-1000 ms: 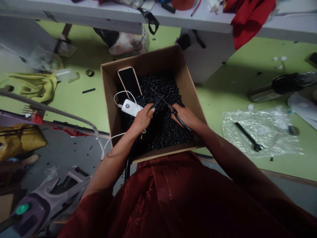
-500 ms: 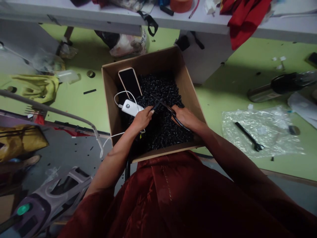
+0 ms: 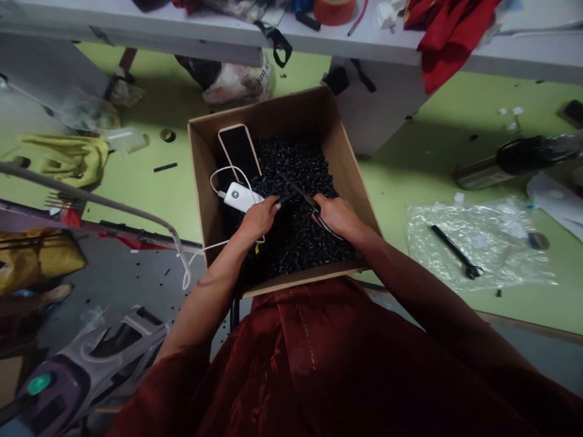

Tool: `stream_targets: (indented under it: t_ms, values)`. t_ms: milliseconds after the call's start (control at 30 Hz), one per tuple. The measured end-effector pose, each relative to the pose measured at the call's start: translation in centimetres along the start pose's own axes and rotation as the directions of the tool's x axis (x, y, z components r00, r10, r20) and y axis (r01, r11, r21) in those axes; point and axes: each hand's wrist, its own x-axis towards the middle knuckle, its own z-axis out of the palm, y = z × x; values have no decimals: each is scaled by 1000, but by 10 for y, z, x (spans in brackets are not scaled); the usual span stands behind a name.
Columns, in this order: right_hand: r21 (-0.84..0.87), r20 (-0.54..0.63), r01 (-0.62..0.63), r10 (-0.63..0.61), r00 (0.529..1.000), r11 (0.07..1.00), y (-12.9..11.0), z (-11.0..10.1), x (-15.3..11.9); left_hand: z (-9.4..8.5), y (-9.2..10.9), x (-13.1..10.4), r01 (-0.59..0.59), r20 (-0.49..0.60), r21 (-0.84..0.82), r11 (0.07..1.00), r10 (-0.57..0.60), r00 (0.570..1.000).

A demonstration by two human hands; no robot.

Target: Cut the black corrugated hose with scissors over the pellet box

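Over an open cardboard box, my right hand is closed on a pair of scissors, whose blades point up and left. My left hand pinches a thin black strip close to the blades. Whether the blades touch the strip, I cannot tell. Beneath both hands lies a heap of small shiny black pieces. Inside the box, a phone leans at the far left, and a white power bank with a white cable rests beside my left hand.
Beyond the box runs a white shelf edge with a red cloth hanging over it. On the green surface to the right are a clear plastic bag, a black strap-like piece and a bottle. A yellow cloth lies left.
My right hand and the scissors have shifted slightly left. My left hand has moved a little left, still pinching the strip. The box and its contents look the same.
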Motion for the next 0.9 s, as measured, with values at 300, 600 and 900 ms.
stream_targets:
  t_ms: [300,600,900]
  values:
    - [87,-153,15,-1,988,996,2,-5,-3,-5,9,0,161,75,-811,562,-174,982]
    - [47,-180,181,-170,969,982,-7,-3,-8,-13,16,-3,232,196,-954,192,-189,962]
    - [43,-166,65,-57,984,997,-4,-3,-3,-16,18,-5,256,234,-957,137,-159,959]
